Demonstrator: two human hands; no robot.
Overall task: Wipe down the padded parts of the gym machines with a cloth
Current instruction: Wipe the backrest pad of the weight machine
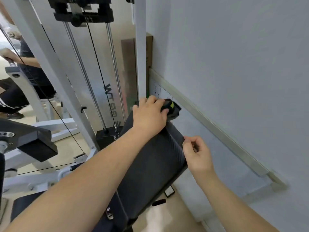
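The dark cloth [173, 109] is gripped by the curled fingers of the left hand [149, 114] at the top corner of the black back pad [150, 164], whose wall-side edge is pinched by the right hand [197, 153]; wiping appears to be in hand, and downward strokes along the pad are called for next.

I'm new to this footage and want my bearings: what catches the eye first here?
A long black pad runs up the middle; the left hand holds a dark cloth with a yellow-green patch against its far end, by the wall. The right hand pinches the pad's right edge, and a white frame with cable and guide rods rises behind.
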